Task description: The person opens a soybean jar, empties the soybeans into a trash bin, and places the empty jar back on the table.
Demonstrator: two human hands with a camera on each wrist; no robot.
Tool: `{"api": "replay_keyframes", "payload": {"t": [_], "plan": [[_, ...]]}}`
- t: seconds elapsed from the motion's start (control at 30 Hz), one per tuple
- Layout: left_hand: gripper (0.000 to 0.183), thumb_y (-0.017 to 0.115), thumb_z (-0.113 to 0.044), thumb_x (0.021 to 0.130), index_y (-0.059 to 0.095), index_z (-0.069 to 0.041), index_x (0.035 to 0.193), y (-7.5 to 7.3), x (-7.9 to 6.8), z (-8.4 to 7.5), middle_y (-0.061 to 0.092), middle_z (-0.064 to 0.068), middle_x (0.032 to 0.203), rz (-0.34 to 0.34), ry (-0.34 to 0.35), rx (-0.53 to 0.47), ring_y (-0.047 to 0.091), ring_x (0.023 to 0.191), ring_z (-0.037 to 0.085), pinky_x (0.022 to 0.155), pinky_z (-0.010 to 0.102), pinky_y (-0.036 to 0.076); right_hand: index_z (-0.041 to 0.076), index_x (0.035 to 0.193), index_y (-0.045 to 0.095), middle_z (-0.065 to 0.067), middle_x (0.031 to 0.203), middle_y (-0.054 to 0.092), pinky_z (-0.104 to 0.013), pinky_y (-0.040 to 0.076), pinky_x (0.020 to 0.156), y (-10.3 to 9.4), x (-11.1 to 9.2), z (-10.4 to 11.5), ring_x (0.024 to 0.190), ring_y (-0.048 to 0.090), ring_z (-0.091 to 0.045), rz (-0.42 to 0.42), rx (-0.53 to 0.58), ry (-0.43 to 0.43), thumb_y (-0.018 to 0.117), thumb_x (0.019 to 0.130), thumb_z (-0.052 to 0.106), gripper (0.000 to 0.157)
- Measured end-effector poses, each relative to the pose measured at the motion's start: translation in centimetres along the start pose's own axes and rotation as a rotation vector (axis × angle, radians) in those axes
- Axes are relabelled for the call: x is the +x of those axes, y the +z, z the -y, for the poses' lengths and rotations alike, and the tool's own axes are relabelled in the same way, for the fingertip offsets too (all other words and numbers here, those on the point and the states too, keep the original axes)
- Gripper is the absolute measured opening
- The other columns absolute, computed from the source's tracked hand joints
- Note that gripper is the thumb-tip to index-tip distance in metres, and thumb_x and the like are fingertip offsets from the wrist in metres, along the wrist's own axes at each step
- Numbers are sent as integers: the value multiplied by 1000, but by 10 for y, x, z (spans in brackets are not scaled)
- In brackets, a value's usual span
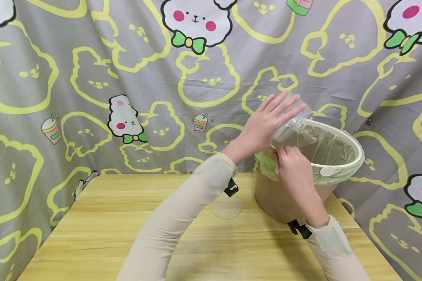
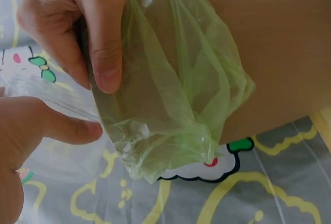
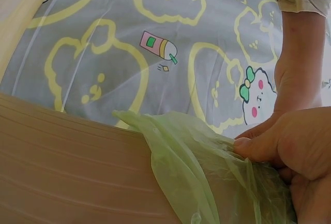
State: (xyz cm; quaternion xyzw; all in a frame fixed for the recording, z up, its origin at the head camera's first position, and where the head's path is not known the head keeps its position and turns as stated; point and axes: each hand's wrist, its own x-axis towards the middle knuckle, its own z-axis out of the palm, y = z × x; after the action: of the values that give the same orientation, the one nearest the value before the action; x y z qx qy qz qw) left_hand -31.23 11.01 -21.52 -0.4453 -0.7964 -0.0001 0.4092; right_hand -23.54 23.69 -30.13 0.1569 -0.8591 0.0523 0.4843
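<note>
My left hand holds a clear plastic container tilted at the left rim of a beige trash bin. Its fingers stretch across the container, and its thumb shows near the rim in the left wrist view. The container's full shape is partly hidden. With my right hand I pinch the near-left rim of the bin, over the pale green trash bag that lines it. In the right wrist view the bag hangs folded over the bin's outer wall.
A clear round disc, like a lid, lies on the wooden table left of the bin, partly behind my left forearm. A grey patterned curtain hangs behind the table. The bin stands near the table's right edge.
</note>
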Motion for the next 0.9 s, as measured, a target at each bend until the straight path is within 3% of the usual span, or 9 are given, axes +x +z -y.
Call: {"api": "replay_keyframes", "payload": {"t": [0.4,0.67,0.77,0.9], "plan": [[81,49,12,92,31,-25,161,-2,-4,2,25,-1,170,-1,-1,7,12,160,22,131,37,7,-8,82,62,-20,69,57,-51,48,55,1,2,2,68,56,-42,1,11,3,69,91,2,16],[88,52,11,82,33,-25,161,-7,-6,11,25,-1,169,-34,-55,-47,13,160,23,131,35,0,-8,80,61,-19,70,56,-52,49,55,2,3,3,68,56,-42,-8,9,-9,68,91,2,16],[88,65,2,81,35,-22,160,-12,-8,15,28,0,168,-67,-84,-104,14,159,23,131,34,1,-8,82,63,-19,71,58,-51,49,56,1,2,3,69,56,-42,-8,8,-8,68,91,2,15],[102,89,-26,73,35,-19,159,-24,-12,20,30,2,167,-101,-122,-159,14,159,23,130,32,0,-8,83,63,-19,72,59,-51,49,56,-1,0,4,69,57,-42,-17,6,-4,68,91,2,14]]}}
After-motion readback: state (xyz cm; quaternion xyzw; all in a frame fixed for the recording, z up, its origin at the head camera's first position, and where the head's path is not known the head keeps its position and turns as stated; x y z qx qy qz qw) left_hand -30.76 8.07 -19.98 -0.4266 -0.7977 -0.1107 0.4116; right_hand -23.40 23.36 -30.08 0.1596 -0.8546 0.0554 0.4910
